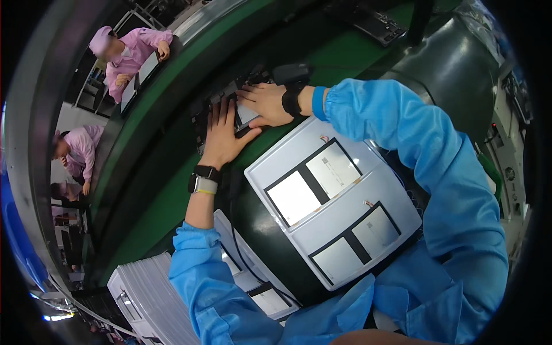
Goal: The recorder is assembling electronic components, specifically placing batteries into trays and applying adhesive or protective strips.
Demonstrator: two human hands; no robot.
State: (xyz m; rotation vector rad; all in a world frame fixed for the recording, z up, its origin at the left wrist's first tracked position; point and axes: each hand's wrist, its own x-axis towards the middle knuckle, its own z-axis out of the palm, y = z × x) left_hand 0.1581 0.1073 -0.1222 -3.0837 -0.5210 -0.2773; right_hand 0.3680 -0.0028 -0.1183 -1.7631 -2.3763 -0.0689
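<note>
Both my hands lie on a dark, flat electronic chassis (198, 118) on the green work surface; it looks like an open laptop base, mostly covered by them. My left hand (224, 138) has its fingers stretched and its thumb out, pressed on the near left part. Beside it my right hand (267, 104) rests flat with extended fingers. Between the two hands shows a silver-grey flat panel (246, 115), apparently a battery cell. Nothing is gripped. Closer to me, a white plastic tray (356, 192) holds flat silver battery packs (334, 172) with black middle strips and small connector leads.
A dark block-shaped object (291, 73) sits just beyond my right hand. Another dark chassis (368, 23) lies farther along the green belt (144, 190). Stacked white trays (152, 293) stand at lower left, and a black cable (241, 253) crosses there. People in pink (135, 49) work across the line.
</note>
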